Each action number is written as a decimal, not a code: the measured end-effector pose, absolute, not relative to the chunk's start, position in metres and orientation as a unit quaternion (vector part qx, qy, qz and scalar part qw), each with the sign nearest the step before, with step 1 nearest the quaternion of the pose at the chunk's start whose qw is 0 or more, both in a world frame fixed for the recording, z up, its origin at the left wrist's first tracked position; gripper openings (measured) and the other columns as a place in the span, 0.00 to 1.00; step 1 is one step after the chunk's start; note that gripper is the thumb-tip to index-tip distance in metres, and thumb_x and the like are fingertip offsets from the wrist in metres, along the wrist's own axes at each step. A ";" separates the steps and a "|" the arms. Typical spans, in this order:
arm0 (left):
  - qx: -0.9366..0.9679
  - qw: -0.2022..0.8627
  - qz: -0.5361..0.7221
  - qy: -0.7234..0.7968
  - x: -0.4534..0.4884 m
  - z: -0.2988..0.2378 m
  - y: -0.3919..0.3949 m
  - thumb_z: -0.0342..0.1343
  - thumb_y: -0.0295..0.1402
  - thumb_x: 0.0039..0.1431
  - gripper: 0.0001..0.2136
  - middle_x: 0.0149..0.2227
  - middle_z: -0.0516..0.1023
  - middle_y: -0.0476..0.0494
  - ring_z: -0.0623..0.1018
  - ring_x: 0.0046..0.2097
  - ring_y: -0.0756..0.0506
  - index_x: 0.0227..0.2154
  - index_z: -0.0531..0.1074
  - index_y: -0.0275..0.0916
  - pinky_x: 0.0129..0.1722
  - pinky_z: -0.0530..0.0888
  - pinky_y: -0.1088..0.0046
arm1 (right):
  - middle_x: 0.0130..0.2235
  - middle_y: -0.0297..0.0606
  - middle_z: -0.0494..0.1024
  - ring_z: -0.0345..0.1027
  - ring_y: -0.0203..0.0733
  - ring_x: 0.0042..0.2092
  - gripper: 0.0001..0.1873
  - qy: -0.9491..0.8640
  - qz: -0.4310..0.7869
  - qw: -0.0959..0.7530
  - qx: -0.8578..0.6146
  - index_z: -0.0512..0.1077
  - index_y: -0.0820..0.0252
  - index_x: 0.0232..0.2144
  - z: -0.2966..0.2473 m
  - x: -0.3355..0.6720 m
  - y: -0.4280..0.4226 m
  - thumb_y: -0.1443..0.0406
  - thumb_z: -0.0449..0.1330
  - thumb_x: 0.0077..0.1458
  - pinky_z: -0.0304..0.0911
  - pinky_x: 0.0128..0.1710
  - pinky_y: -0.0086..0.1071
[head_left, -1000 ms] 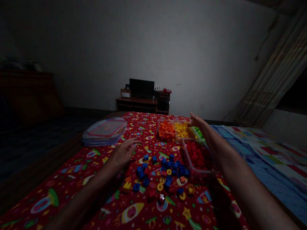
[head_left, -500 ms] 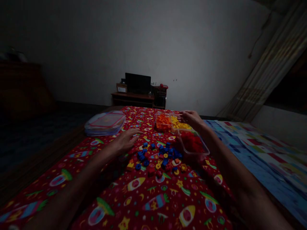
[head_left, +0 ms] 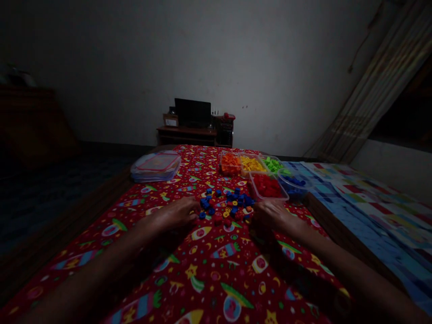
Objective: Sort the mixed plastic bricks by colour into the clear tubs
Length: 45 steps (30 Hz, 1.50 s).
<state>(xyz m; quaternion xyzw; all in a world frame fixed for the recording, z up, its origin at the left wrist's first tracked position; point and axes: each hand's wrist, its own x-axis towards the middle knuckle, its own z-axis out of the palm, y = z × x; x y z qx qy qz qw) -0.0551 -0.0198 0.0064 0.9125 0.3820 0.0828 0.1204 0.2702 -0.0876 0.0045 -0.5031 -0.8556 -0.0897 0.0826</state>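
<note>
Loose blue toy bricks (head_left: 238,198) lie in a pile on a red patterned cloth (head_left: 216,265), with a few yellow rings (head_left: 226,214) and red pieces (head_left: 218,220) among them. At the pile's left edge, my left hand (head_left: 182,212) is low on the cloth, its fingers curled and closed; whatever is in them is hidden. My right hand (head_left: 272,215) is at the pile's right edge, just in front of the clear tub of red bricks (head_left: 268,186). Its fingers are bent down and closed, and their tips are hidden.
Behind the red tub stand tubs of orange bricks (head_left: 230,164), yellow bricks (head_left: 251,164) and green bricks (head_left: 272,165). A round tub of blue bricks (head_left: 293,181) is to the right. Stacked clear lids (head_left: 155,166) lie at the left. A monitor (head_left: 193,112) stands beyond.
My right hand has come back from above the yellow tub to the pile's near right edge. My left hand has lowered to the pile's left edge, and its fingers have closed. The view has shifted slightly.
</note>
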 end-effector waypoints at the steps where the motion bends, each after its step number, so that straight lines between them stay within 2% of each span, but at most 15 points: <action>1: 0.912 0.117 0.092 0.383 -0.055 0.002 -0.025 0.50 0.30 0.52 0.08 0.36 0.74 0.43 0.74 0.36 0.47 0.33 0.73 0.38 0.35 0.68 0.75 | 0.34 0.45 0.73 0.63 0.37 0.32 0.11 -0.862 -0.102 0.078 -0.490 0.72 0.64 0.37 -0.005 0.273 -0.092 0.71 0.51 0.56 0.53 0.32 0.29; 4: 0.902 0.112 0.105 0.404 -0.048 -0.004 -0.035 0.48 0.28 0.53 0.08 0.30 0.73 0.45 0.71 0.30 0.48 0.28 0.72 0.37 0.29 0.66 0.76 | 0.37 0.48 0.74 0.64 0.41 0.35 0.15 -0.863 -0.126 0.066 -0.484 0.69 0.66 0.45 -0.025 0.275 -0.095 0.71 0.51 0.56 0.56 0.35 0.32; 7: 0.900 0.119 0.116 0.403 -0.040 0.001 -0.034 0.46 0.26 0.53 0.09 0.25 0.71 0.48 0.69 0.26 0.50 0.24 0.71 0.37 0.26 0.64 0.77 | 0.37 0.48 0.74 0.65 0.42 0.37 0.16 -0.865 -0.125 0.095 -0.477 0.67 0.67 0.47 -0.028 0.276 -0.090 0.70 0.51 0.56 0.58 0.37 0.32; 11: 0.893 0.115 0.171 0.401 -0.025 0.014 -0.027 0.47 0.24 0.50 0.10 0.29 0.76 0.48 0.73 0.31 0.50 0.29 0.74 0.37 0.31 0.67 0.78 | 0.39 0.46 0.73 0.65 0.40 0.39 0.15 -0.866 -0.078 0.148 -0.470 0.66 0.65 0.45 -0.017 0.275 -0.086 0.68 0.53 0.55 0.60 0.37 0.31; 14: 0.892 0.127 0.195 0.387 -0.005 0.014 -0.025 0.48 0.22 0.51 0.12 0.34 0.78 0.45 0.75 0.36 0.48 0.33 0.75 0.38 0.37 0.69 0.77 | 0.35 0.42 0.73 0.66 0.39 0.36 0.08 -0.862 -0.035 0.127 -0.489 0.68 0.63 0.38 -0.012 0.269 -0.090 0.67 0.54 0.54 0.61 0.35 0.30; 16: 0.896 0.129 0.197 0.377 0.008 0.006 -0.026 0.49 0.23 0.52 0.10 0.34 0.77 0.45 0.75 0.37 0.48 0.33 0.75 0.38 0.39 0.70 0.76 | 0.33 0.41 0.72 0.66 0.39 0.35 0.05 -0.863 -0.028 0.123 -0.490 0.68 0.63 0.35 -0.015 0.265 -0.095 0.67 0.53 0.55 0.62 0.36 0.31; 21: 0.904 0.135 0.217 0.343 0.027 -0.012 -0.037 0.51 0.30 0.57 0.08 0.38 0.74 0.45 0.73 0.40 0.47 0.37 0.72 0.39 0.43 0.70 0.73 | 0.46 0.47 0.71 0.64 0.42 0.48 0.16 -0.885 -0.037 0.206 -0.417 0.64 0.62 0.47 -0.033 0.264 -0.101 0.71 0.53 0.54 0.61 0.48 0.35; 23: 0.903 0.154 0.211 0.342 0.028 -0.010 -0.042 0.52 0.31 0.57 0.08 0.39 0.73 0.44 0.73 0.41 0.46 0.38 0.71 0.38 0.43 0.70 0.72 | 0.44 0.46 0.71 0.65 0.42 0.45 0.16 -0.880 -0.017 0.206 -0.427 0.65 0.63 0.46 -0.034 0.263 -0.096 0.72 0.53 0.53 0.61 0.45 0.34; 27: 0.893 0.182 0.190 0.365 0.028 0.000 -0.050 0.52 0.31 0.56 0.07 0.39 0.72 0.44 0.72 0.41 0.45 0.38 0.70 0.38 0.41 0.70 0.72 | 0.30 0.39 0.71 0.63 0.36 0.31 0.08 -0.854 0.050 0.137 -0.500 0.70 0.65 0.34 -0.013 0.254 -0.080 0.72 0.52 0.52 0.58 0.32 0.28; 31: 0.884 0.178 0.179 0.394 0.032 -0.002 -0.043 0.52 0.31 0.54 0.06 0.36 0.73 0.44 0.72 0.38 0.46 0.35 0.70 0.38 0.36 0.69 0.74 | 0.29 0.37 0.70 0.59 0.34 0.30 0.10 -0.850 0.069 0.159 -0.498 0.71 0.66 0.36 0.016 0.244 -0.063 0.72 0.53 0.50 0.54 0.31 0.27; 34: 0.883 0.158 0.173 0.406 0.033 -0.010 -0.028 0.50 0.31 0.54 0.06 0.32 0.73 0.45 0.71 0.32 0.48 0.32 0.70 0.37 0.31 0.66 0.75 | 0.25 0.33 0.66 0.54 0.32 0.27 0.08 -0.844 0.075 0.178 -0.499 0.71 0.66 0.29 0.022 0.235 -0.044 0.72 0.51 0.52 0.50 0.28 0.27; 37: 0.882 0.135 0.154 0.424 0.027 -0.012 -0.014 0.49 0.32 0.54 0.07 0.27 0.72 0.45 0.70 0.28 0.48 0.29 0.71 0.36 0.28 0.64 0.74 | 0.21 0.31 0.62 0.48 0.31 0.24 0.12 -0.857 0.039 0.149 -0.491 0.68 0.66 0.22 0.010 0.223 -0.025 0.72 0.49 0.55 0.48 0.27 0.27; 39: 0.878 0.127 0.148 0.437 0.021 -0.010 -0.009 0.50 0.31 0.52 0.07 0.26 0.73 0.45 0.72 0.28 0.47 0.29 0.72 0.36 0.28 0.65 0.74 | 0.24 0.33 0.64 0.51 0.33 0.26 0.11 -0.875 -0.010 0.131 -0.466 0.68 0.66 0.24 -0.004 0.218 -0.019 0.74 0.49 0.55 0.51 0.30 0.28; 42: 0.867 0.127 0.148 0.459 0.014 -0.001 -0.005 0.52 0.30 0.49 0.06 0.27 0.76 0.46 0.74 0.31 0.47 0.30 0.73 0.37 0.29 0.66 0.76 | 0.33 0.40 0.69 0.58 0.36 0.34 0.10 -0.887 -0.077 0.140 -0.434 0.69 0.66 0.34 -0.022 0.214 -0.020 0.76 0.48 0.56 0.56 0.38 0.30; 45: 0.854 0.126 0.162 0.478 0.013 0.008 -0.004 0.53 0.29 0.48 0.08 0.30 0.78 0.45 0.75 0.32 0.46 0.32 0.74 0.36 0.31 0.68 0.76 | 0.37 0.43 0.70 0.61 0.39 0.39 0.11 -0.887 -0.082 0.123 -0.438 0.69 0.65 0.37 -0.025 0.214 -0.026 0.76 0.48 0.56 0.57 0.43 0.32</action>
